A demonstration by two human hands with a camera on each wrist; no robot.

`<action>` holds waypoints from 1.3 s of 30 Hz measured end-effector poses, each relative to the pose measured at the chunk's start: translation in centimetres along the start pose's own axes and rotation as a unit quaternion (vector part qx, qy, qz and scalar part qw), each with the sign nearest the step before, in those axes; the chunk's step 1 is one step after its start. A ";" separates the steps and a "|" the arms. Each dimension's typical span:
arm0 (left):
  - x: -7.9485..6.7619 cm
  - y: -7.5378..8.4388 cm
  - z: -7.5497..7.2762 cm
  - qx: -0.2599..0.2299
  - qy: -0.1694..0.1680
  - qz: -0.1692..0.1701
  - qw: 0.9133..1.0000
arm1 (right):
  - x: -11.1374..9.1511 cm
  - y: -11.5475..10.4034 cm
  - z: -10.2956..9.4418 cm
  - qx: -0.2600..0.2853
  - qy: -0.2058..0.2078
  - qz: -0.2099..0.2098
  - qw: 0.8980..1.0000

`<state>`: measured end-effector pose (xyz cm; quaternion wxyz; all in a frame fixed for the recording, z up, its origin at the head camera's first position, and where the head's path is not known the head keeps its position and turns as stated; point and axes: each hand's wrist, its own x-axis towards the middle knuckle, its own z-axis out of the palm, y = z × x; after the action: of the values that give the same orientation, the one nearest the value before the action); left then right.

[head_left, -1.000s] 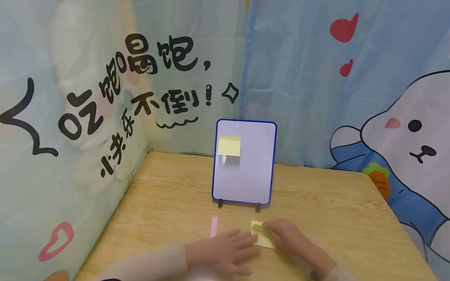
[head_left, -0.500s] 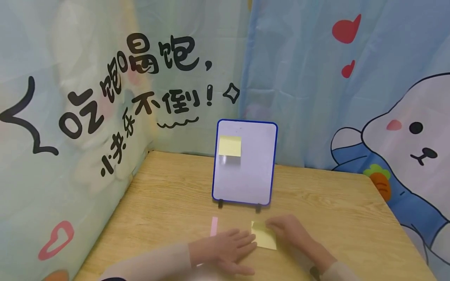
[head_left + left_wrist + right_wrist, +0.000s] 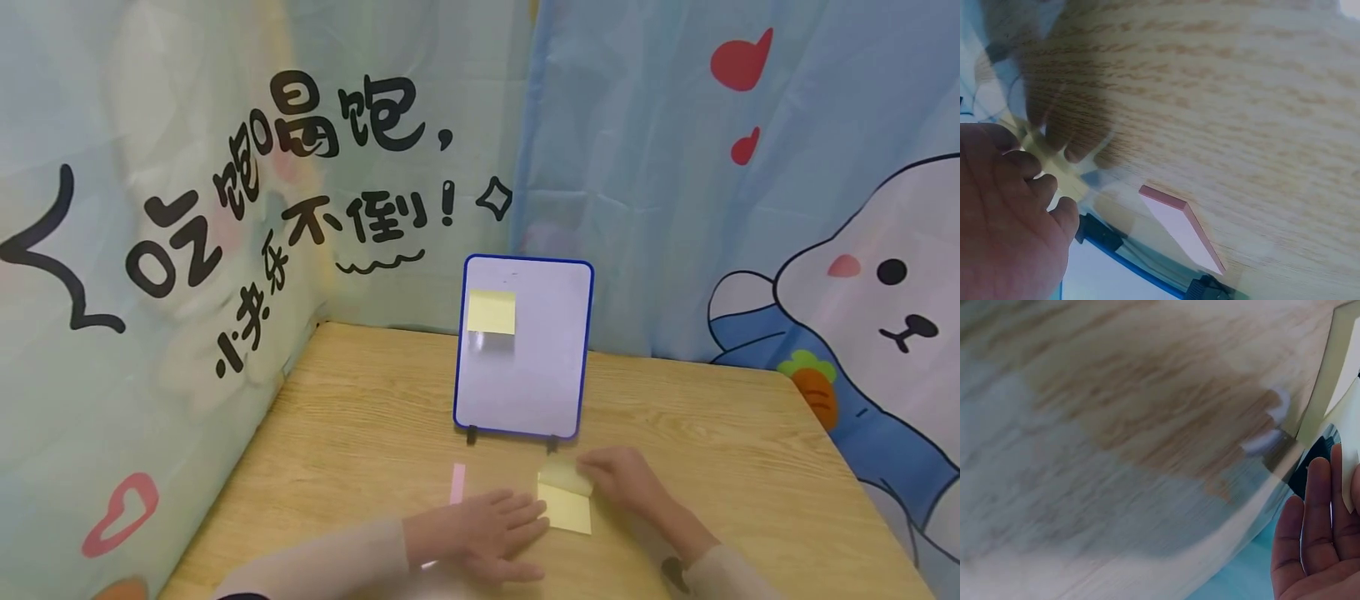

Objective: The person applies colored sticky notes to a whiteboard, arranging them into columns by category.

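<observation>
Right hand (image 3: 624,483) pinches a raised sheet (image 3: 564,476) of the yellow pad (image 3: 570,512), which lies on the surface (image 3: 712,433), near side of the board (image 3: 543,375). One note (image 3: 492,313) is already on the board's upper left; the raised sheet seems not yet peeled free. Reaching in from the near left, the left hand (image 3: 491,532) lies flat, fingers straight, fingertips at the pad's left edge; whether they press is unclear.

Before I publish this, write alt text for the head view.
A person's right hand pinches the raised sheet of a yellow sticky pad on a wooden table, left hand spread at its edge. Behind stands a whiteboard bearing a yellow note.
</observation>
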<state>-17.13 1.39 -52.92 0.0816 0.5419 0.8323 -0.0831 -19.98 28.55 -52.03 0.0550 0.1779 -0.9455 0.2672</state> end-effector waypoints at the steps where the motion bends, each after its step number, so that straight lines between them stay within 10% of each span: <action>1: 0.0 0.0 0.0 0.002 -0.001 0.000 1.000 | 0.0 0.1 0.0 0.001 0.003 0.002 1.000; 39: -0.2 -0.3 -1.0 0.007 0.008 0.011 1.000 | 0.4 1.0 0.2 0.009 0.050 0.036 0.998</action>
<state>-17.40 1.29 -51.91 0.0720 0.5525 0.8262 -0.0832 -20.72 29.15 -52.65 0.0911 0.1310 -0.9450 0.2856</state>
